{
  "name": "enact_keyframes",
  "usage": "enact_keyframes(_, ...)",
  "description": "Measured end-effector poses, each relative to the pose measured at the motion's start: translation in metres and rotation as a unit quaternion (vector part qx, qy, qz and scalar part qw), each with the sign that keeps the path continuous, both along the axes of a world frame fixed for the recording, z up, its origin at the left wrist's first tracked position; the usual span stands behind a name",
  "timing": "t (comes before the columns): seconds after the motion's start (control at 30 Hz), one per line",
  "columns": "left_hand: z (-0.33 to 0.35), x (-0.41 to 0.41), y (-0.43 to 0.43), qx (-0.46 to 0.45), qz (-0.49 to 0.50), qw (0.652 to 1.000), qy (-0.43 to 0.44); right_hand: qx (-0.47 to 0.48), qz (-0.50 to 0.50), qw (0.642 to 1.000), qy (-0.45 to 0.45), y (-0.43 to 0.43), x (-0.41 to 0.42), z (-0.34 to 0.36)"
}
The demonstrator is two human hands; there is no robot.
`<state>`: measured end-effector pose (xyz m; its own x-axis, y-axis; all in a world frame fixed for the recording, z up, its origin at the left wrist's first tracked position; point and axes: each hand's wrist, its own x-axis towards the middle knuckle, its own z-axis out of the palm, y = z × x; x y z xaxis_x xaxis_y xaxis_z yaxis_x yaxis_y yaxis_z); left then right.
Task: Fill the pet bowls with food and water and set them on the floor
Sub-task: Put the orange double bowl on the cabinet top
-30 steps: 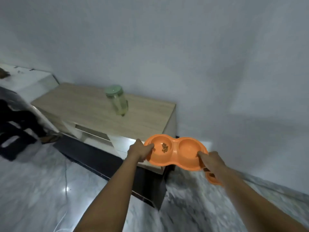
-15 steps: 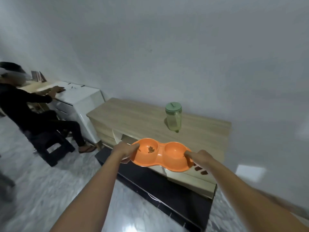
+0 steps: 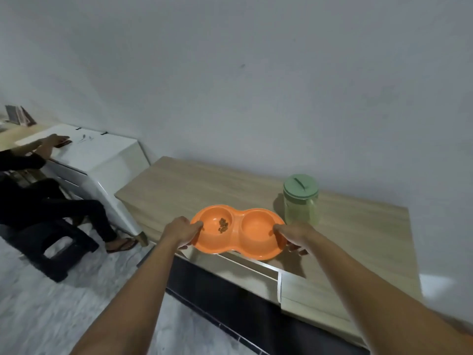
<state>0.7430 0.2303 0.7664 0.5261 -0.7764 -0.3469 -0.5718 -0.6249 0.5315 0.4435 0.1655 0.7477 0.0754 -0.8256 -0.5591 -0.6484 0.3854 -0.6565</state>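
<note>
Mid-carry, judging by the grip: one orange double bowl (image 3: 238, 230) held level at the front edge of the wooden counter (image 3: 204, 185), resting on it or just above it, impossible to tell which. At the 9 o'clock end, the left hand (image 3: 180, 233) clamped on the rim, thumb on top and fingers (image 3: 198, 224) curled round; at the 3 o'clock end, the right hand (image 3: 294, 234) clamped the same way, fingers (image 3: 294, 248) tucked beneath. Two wells in the bowl: in the 9 o'clock well a small cluster of brown kibble (image 3: 223, 224), too blurred to count piece by piece; in the 3 o'clock well nothing visible, so probably dry. One clear jar (image 3: 301, 201) with a green lid, upright on the counter at 2 o'clock from the bowl, just beside it, contents unclear. Likely stage: food barely begun, water not yet in, floor placement not yet done. Next move, as a guess: set the bowl flat, free one hand, top up the food, fill the empty well, then lower it level and slowly to the marble floor (image 3: 51, 316) to avoid slopping. At 9 o'clock, well apart: one seated person (image 3: 38, 201), one dark stool (image 3: 51, 249), one white cabinet (image 3: 97, 155).
</note>
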Motion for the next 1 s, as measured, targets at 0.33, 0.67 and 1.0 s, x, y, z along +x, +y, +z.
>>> enact_keyframes(0.33,-0.06,0.074,-0.124,0.049,-0.108,0.993,-0.013,-0.009,-0.074,0.996,0.056,-0.066,0.072,-0.063)
enact_keyframes(0.67,-0.099,0.115,-0.187,0.114,-0.255,0.96,-0.011,0.017,-0.188,0.977,0.101,-0.066,0.122,-0.095)
enact_keyframes(1.0,-0.117,0.135,-0.196,0.111,-0.235,0.961,0.09,-0.003,-0.237,0.967,0.096,-0.054,0.138,-0.098)
